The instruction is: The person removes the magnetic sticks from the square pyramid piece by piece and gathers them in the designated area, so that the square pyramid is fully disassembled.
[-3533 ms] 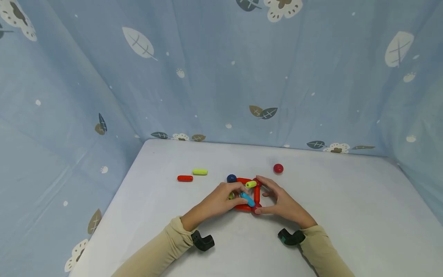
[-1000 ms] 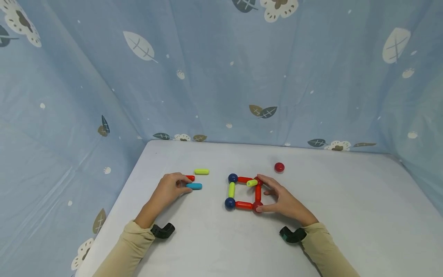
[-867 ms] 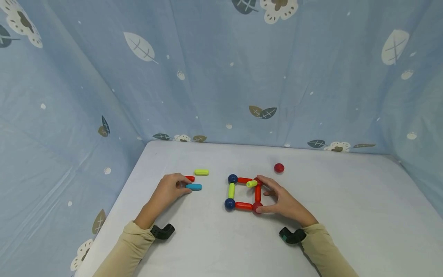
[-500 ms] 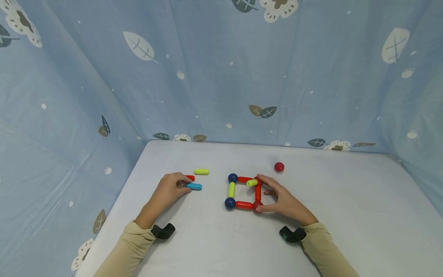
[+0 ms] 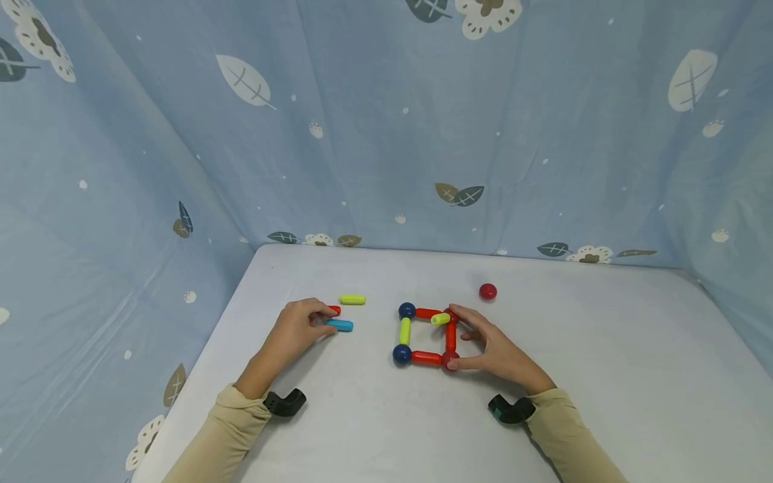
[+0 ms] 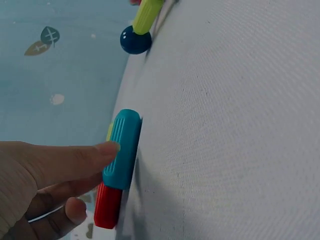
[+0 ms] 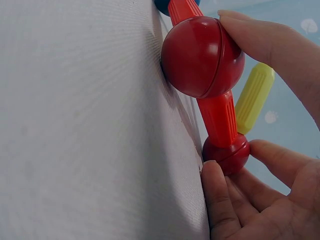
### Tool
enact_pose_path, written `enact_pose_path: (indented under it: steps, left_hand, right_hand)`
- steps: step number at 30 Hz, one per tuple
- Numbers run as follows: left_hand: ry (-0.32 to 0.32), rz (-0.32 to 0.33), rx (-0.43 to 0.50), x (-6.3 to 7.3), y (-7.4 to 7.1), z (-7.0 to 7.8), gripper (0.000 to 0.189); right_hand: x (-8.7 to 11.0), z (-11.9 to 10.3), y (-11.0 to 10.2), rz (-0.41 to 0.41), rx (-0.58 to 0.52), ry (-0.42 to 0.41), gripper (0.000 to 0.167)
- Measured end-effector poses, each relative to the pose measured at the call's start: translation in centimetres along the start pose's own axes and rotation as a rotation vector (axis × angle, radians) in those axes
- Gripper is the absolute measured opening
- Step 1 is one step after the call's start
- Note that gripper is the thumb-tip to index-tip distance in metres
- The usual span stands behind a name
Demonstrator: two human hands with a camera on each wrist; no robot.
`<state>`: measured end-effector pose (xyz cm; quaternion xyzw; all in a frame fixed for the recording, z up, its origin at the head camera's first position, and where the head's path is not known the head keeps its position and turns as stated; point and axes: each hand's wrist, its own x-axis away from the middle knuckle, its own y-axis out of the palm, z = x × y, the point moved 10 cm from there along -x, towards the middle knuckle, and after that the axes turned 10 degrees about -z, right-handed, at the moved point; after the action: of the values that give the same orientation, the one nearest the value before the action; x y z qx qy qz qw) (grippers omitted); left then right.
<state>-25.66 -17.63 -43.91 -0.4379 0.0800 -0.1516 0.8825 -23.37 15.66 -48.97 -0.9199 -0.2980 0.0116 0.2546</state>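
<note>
My left hand (image 5: pixel 296 330) pinches a ribbed blue magnetic rod (image 5: pixel 341 325) between thumb and fingers at the table's left. Just behind it lies a red rod (image 6: pixel 107 206), partly hidden by the hand. With thumb and index finger, my right hand (image 5: pixel 496 352) grips the right side of a square frame of magnetic rods and balls. The thumb is on the near red ball (image 7: pixel 202 57), the index finger at the far red ball (image 7: pixel 227 154). A yellow-green rod (image 7: pixel 255 97) sticks up from that far ball. Blue balls (image 5: pixel 401 355) form the frame's left corners.
A loose yellow-green rod (image 5: pixel 352 300) lies behind the left hand. Behind the frame, a single red ball (image 5: pixel 488 291) rests on the white table (image 5: pixel 374 429). A blue patterned curtain (image 5: pixel 374 147) borders the table's back and sides.
Since the oldest frame, my left hand has carried the blue rod from the square frame leftward to beside the red rod. It has barely moved this last second. The right hand stays put.
</note>
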Motion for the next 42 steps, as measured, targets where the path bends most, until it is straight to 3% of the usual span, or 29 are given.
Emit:
enact_pose_path:
  steps: [7, 14, 21, 34, 42]
  left_hand:
    - [0.07, 0.054, 0.036, -0.1, -0.2, 0.9, 0.027]
    - [0.139, 0.048, 0.037, -0.2, 0.6, 3.3, 0.022]
    - [0.139, 0.015, 0.042, -1.1, 2.2, 5.8, 0.02]
    - [0.271, -0.121, 0.039, -4.0, 6.9, 13.1, 0.028]
    - [0.313, -0.089, -0.046, -5.4, 8.4, 15.9, 0.029]
  right_hand:
    - [0.0, 0.2, 0.0, -0.001, 0.001, 0.025, 0.101]
    - [0.1, 0.3, 0.1, -0.01, 0.008, 0.025, 0.101]
    - [0.1, 0.2, 0.1, -0.01, -0.015, 0.024, 0.101]
    - [0.2, -0.3, 0.1, -0.027, -0.024, -0.028, 0.1]
    - [0.3, -0.2, 0.2, -0.025, -0.03, -0.04, 0.098]
